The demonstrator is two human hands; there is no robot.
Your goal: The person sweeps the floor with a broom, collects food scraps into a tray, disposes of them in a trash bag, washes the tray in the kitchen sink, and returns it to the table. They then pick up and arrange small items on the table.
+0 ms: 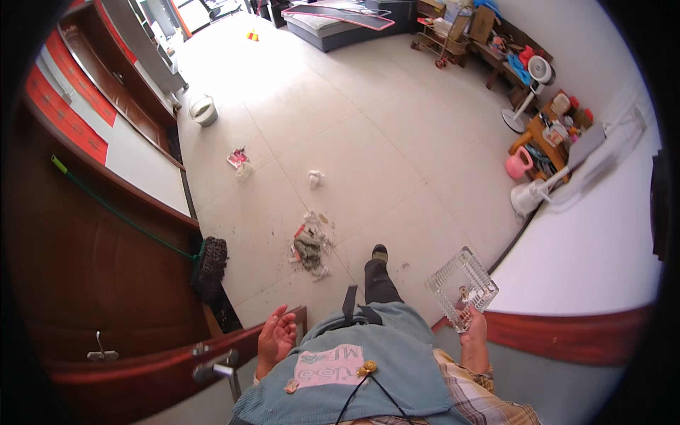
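Note:
My right hand (472, 330) grips the near edge of a clear, ribbed rectangular tray (448, 280), held out at my right side. Some small brownish bits (465, 292) lie in it; what they are is too small to tell. My left hand (277, 337) is empty, palm turned up, its fingers loosely bent and apart. It is beside the edge of a dark red-brown door (265, 333) with a metal handle (218, 368). Ahead of me on the tiled floor is a heap of litter (309, 248) with a greyish clump, paper scraps and red bits.
A crumpled white wad (315, 178) and pink packaging (238, 158) lie farther off, before a bucket (203, 111). A dark-bristled broom (210, 269) leans at left. Along the right wall stand a white fan (540, 71), a cluttered wooden stand (542, 138) and a pink pot (518, 164).

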